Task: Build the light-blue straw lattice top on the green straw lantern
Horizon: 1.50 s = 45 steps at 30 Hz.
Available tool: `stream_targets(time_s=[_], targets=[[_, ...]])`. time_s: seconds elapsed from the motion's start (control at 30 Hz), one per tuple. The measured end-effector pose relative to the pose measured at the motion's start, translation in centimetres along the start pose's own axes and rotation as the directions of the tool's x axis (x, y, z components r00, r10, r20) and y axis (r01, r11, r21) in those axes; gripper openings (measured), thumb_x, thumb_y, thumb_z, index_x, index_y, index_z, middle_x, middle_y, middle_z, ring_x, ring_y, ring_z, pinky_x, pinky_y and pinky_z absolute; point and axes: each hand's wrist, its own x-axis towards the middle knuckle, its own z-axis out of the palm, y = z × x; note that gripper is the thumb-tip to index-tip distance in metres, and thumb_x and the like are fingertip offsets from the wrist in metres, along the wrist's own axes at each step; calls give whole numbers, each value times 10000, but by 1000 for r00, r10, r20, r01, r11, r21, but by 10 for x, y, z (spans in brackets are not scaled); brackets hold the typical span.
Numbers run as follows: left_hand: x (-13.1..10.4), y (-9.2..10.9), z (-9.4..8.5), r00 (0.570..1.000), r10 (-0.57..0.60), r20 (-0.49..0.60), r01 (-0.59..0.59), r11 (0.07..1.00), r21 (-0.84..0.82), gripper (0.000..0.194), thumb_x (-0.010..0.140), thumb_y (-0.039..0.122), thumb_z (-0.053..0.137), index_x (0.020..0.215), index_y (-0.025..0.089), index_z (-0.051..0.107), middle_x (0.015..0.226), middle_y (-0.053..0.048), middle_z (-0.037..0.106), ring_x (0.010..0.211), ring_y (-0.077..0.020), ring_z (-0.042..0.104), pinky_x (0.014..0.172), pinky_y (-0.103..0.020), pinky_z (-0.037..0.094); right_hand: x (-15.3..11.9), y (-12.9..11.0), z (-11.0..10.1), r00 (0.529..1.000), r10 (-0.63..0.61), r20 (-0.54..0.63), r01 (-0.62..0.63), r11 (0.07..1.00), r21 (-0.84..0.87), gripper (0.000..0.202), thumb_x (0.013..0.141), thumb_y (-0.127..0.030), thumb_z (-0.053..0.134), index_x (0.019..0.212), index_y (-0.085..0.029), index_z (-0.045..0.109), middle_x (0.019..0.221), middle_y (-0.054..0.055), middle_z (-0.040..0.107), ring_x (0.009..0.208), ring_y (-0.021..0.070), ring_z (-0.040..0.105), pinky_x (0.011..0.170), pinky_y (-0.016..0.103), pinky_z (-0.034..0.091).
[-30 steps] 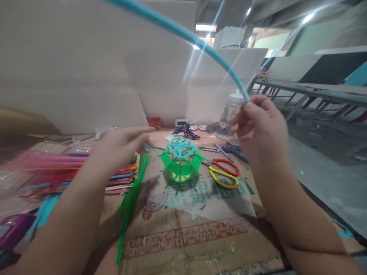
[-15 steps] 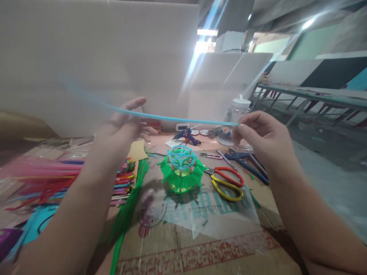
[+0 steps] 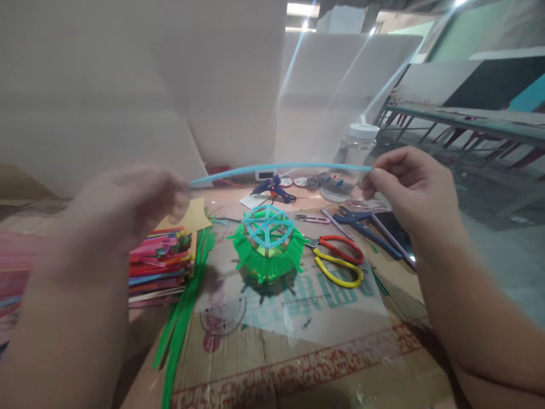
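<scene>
Leftward swings the left hand (image 3: 136, 199), grip too blurred to tell, the right hand (image 3: 415, 190) pinching the blue strip (image 3: 281, 166) crosswise above the green-fringed frame (image 3: 267, 266) at centre.

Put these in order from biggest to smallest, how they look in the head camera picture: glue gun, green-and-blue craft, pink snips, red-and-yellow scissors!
1. Green-and-blue craft
2. Red-and-yellow scissors
3. Glue gun
4. Pink snips
</scene>
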Motion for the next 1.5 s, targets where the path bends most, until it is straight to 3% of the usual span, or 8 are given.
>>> stream_targets(time_s=[0.17, 0.37, 0.67, 0.9, 1.1, 1.17, 1.3, 1.5], targets=[[-18, 2, 12, 994, 106, 28, -106, 994, -26, 241, 735, 505, 850, 754, 267, 817, 600, 27, 637, 587, -76, 591, 589, -179, 476, -4, -2, -1, 958, -282, 53, 285, 909, -306, 259, 862, -220, 609, 1120, -223, 622, 1064, 88, 719, 1003, 248, 697, 879, 446, 556], [-42, 9, 28, 958, 253, 135, -281, 922, 267, 137, 917, 375, 692, 917, 342, 825, 693, 24, 699, 631, -137, 623, 563, -271, 475, -29, -55, -7, 829, -487, 274, 525, 512, -680, 748, 862, -194, 639, 1537, -373, 371, 1718, 5, 99, 1556, 451, 39, 1206, 682, 96], [-55, 10, 53, 916, 336, 218, -360, 929, 82, 158, 949, 321, 656, 928, 280, 807, 763, -1, 748, 674, -156, 673, 605, -271, 543, -53, -65, 16, 779, -519, 352, 613, 748, -255, 511, 931, -286, 647, 1426, -341, 533, 1358, 66, 653, 1332, 334, 549, 1207, 604, 302], [-74, 6, 68, 834, 467, 292, -525, 835, 164, 171, 987, 289, 607, 1001, 288, 777, 842, 11, 770, 761, -140, 688, 715, -262, 553, -75, -66, 30, 765, -463, 447, 554, 828, -91, 316, 979, -321, 608, 1290, -291, 651, 1209, 65, 748, 1169, 252, 679, 1019, 418, 519], [-66, 6, 49, 922, 335, 194, -358, 928, 104, 304, 990, 416, 580, 1235, 281, 701, 958, -39, 773, 811, -176, 707, 739, -308, 562, -55, -60, 23, 815, -305, 493, 378, 924, -53, 199, 1010, -223, 471, 1016, -237, 670, 941, 48, 765, 909, 199, 709, 833, 341, 527], [-47, -4, 31, 957, 286, 47, -289, 954, 75, 328, 1010, 449, 514, 1200, 258, 702, 889, -46, 762, 756, -175, 693, 716, -317, 556, -40, -51, 15, 666, -242, 705, 287, 956, 57, 212, 1017, -264, 472, 906, -220, 647, 775, 10, 711, 743, 159, 665, 707, 278, 500], [-6, -46, 9, 990, 16, 142, -61, 945, 321, 359, 872, 320, 621, 1196, 177, 677, 1121, -114, 748, 985, -242, 703, 890, -404, 556, -31, -30, 16, 73, -144, 987, 203, 971, 126, 224, 1022, -262, 484, 918, -192, 670, 878, 26, 701, 806, 136, 645, 713, 232, 467], [1, -85, 34, 907, -131, 399, -53, 907, 418, 415, 850, 332, 593, 1233, 207, 692, 1294, -93, 711, 1136, -275, 685, 940, -392, 567, -50, -21, 44, 38, -60, 997, 312, 949, 46, 185, 993, -198, 524, 903, -183, 685, 842, 16, 672, 765, 131, 584, 688, 230, 421]])
